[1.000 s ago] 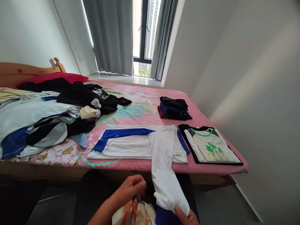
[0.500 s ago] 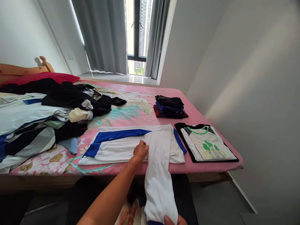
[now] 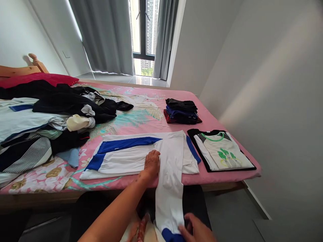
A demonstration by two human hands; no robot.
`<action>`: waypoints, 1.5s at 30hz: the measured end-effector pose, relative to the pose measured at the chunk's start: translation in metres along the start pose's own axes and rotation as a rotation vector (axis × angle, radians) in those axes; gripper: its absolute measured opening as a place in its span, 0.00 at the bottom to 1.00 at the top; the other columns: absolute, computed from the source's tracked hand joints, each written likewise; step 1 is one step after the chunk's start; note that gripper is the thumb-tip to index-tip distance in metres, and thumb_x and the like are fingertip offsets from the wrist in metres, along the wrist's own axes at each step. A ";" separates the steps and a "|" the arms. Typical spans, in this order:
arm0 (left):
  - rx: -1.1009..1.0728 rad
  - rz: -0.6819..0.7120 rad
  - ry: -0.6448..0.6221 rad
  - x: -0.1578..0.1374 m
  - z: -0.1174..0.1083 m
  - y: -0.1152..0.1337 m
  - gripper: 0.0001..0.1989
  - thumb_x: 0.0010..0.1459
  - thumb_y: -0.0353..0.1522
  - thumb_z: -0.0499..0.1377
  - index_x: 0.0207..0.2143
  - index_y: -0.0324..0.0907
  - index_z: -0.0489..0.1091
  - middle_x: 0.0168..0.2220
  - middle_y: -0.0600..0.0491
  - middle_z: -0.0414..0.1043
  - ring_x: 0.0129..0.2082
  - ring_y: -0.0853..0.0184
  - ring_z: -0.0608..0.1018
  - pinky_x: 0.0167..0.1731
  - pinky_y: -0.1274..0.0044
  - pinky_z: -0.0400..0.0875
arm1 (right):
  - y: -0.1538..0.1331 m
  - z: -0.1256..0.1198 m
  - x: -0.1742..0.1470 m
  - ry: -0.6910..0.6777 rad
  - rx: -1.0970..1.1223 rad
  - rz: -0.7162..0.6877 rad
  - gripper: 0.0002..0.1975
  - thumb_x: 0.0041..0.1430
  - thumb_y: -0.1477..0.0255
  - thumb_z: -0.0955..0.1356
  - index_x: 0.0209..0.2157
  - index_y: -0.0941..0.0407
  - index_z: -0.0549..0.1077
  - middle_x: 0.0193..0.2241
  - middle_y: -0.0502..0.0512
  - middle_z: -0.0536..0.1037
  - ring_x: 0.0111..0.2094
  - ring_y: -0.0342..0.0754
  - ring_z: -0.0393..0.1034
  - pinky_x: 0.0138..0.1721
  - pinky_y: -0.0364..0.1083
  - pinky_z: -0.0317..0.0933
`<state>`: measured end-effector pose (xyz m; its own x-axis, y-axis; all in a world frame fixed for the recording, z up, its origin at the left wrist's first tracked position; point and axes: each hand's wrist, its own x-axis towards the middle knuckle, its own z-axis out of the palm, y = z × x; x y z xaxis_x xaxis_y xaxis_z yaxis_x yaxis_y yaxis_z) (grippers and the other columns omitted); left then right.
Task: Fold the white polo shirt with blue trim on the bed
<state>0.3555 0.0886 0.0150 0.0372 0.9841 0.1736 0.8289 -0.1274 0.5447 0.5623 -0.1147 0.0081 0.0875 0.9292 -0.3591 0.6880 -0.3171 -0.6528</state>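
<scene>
A long-sleeved shirt (image 3: 126, 160), white with blue panels, lies folded at the bed's front edge. One white sleeve (image 3: 170, 168) runs across it toward me and hangs over the edge, its blue cuff (image 3: 173, 235) lowest. My left hand (image 3: 152, 163) rests on the shirt at this sleeve's left border, its fingers curled against the fabric and partly hidden. Beside the cuff, my right hand (image 3: 198, 229) has its thumb and forefinger apart, a fingertip touching the sleeve's right border.
Right of the shirt lies a folded white T-shirt (image 3: 227, 154) with green print, on black cloth. Behind stands a stack of dark folded clothes (image 3: 181, 112). A loose clothes heap (image 3: 58, 114) covers the left of the pink bed (image 3: 148, 126). A wall (image 3: 264, 101) rises at right.
My right hand has loosened from the cuff and shifted to the sleeve's right border; the blue cuff shows more. My left hand has gone from a pinch to lying lower on the shirt.
</scene>
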 end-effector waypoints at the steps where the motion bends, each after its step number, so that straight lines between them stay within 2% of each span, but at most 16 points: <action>1: -0.001 0.031 -0.003 -0.002 0.000 -0.001 0.11 0.59 0.25 0.47 0.38 0.44 0.66 0.43 0.49 0.68 0.46 0.63 0.69 0.48 0.71 0.62 | -0.006 -0.006 0.009 0.054 0.017 -0.059 0.13 0.48 0.56 0.66 0.30 0.49 0.74 0.25 0.53 0.75 0.27 0.51 0.69 0.30 0.45 0.56; 4: -0.005 0.099 -0.010 -0.006 -0.001 -0.008 0.10 0.60 0.27 0.47 0.37 0.43 0.67 0.42 0.49 0.68 0.45 0.64 0.70 0.48 0.71 0.63 | -0.028 -0.026 0.045 0.225 0.024 -0.186 0.14 0.56 0.57 0.60 0.30 0.50 0.71 0.29 0.53 0.76 0.30 0.50 0.69 0.33 0.45 0.56; 6: -0.007 0.148 -0.013 -0.009 -0.001 -0.015 0.09 0.60 0.29 0.49 0.39 0.44 0.66 0.45 0.49 0.68 0.47 0.64 0.69 0.50 0.71 0.63 | -0.042 -0.035 0.072 0.293 -0.035 -0.197 0.14 0.58 0.58 0.59 0.31 0.50 0.70 0.30 0.52 0.76 0.30 0.50 0.69 0.32 0.45 0.55; 10: 0.011 0.284 0.024 -0.015 0.007 -0.029 0.14 0.58 0.31 0.52 0.47 0.41 0.64 0.55 0.45 0.62 0.57 0.61 0.63 0.57 0.68 0.58 | -0.060 -0.035 0.116 0.303 -0.167 -0.100 0.14 0.58 0.58 0.59 0.31 0.50 0.70 0.25 0.51 0.76 0.29 0.49 0.70 0.28 0.43 0.52; 13: 0.039 0.332 0.064 -0.018 0.017 -0.037 0.18 0.58 0.30 0.51 0.52 0.39 0.62 0.58 0.43 0.59 0.60 0.59 0.60 0.59 0.64 0.57 | -0.064 -0.028 0.133 0.297 -0.273 -0.059 0.13 0.57 0.59 0.60 0.30 0.51 0.71 0.25 0.51 0.76 0.29 0.48 0.69 0.27 0.43 0.50; 19: 0.048 0.390 0.092 -0.016 0.023 -0.042 0.22 0.58 0.29 0.50 0.55 0.40 0.60 0.59 0.42 0.57 0.60 0.56 0.59 0.58 0.60 0.59 | -0.056 -0.029 0.139 0.341 -0.203 0.013 0.12 0.56 0.62 0.61 0.26 0.51 0.70 0.22 0.48 0.75 0.27 0.46 0.68 0.27 0.42 0.50; 24: 0.029 0.383 0.090 -0.016 0.023 -0.043 0.22 0.57 0.28 0.51 0.55 0.39 0.60 0.59 0.42 0.57 0.60 0.57 0.59 0.59 0.61 0.58 | -0.061 -0.029 0.142 0.339 -0.222 -0.018 0.14 0.56 0.58 0.61 0.30 0.50 0.72 0.25 0.49 0.76 0.30 0.47 0.69 0.29 0.43 0.52; 31: 0.008 0.383 0.089 -0.017 0.022 -0.043 0.22 0.57 0.29 0.51 0.55 0.39 0.61 0.59 0.43 0.58 0.60 0.57 0.60 0.59 0.61 0.58 | -0.058 -0.030 0.148 0.341 -0.211 0.046 0.11 0.53 0.62 0.62 0.26 0.51 0.72 0.25 0.49 0.76 0.29 0.47 0.69 0.29 0.43 0.53; 37: 0.005 0.366 0.083 -0.017 0.021 -0.042 0.21 0.57 0.29 0.52 0.54 0.38 0.62 0.58 0.42 0.58 0.60 0.57 0.60 0.59 0.62 0.58 | -0.057 -0.030 0.148 0.329 -0.235 0.028 0.17 0.55 0.54 0.60 0.32 0.50 0.73 0.27 0.50 0.77 0.31 0.49 0.69 0.29 0.44 0.53; 41: -0.004 0.363 0.083 -0.017 0.021 -0.043 0.21 0.57 0.29 0.52 0.54 0.39 0.62 0.58 0.42 0.58 0.60 0.57 0.60 0.59 0.61 0.59 | -0.061 -0.028 0.149 0.341 -0.269 0.033 0.15 0.57 0.58 0.59 0.29 0.51 0.71 0.27 0.51 0.76 0.31 0.49 0.69 0.29 0.44 0.51; 45: -0.005 0.357 0.083 -0.018 0.020 -0.041 0.21 0.57 0.29 0.51 0.54 0.39 0.62 0.59 0.43 0.58 0.60 0.57 0.60 0.58 0.61 0.59 | -0.056 -0.039 0.149 0.365 -0.308 0.058 0.14 0.58 0.62 0.57 0.32 0.51 0.70 0.27 0.52 0.76 0.30 0.49 0.69 0.28 0.44 0.50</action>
<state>0.3316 0.0789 -0.0270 0.2779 0.8644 0.4191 0.7693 -0.4615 0.4417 0.5650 0.0486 0.0174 0.3411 0.9352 -0.0950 0.8514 -0.3502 -0.3905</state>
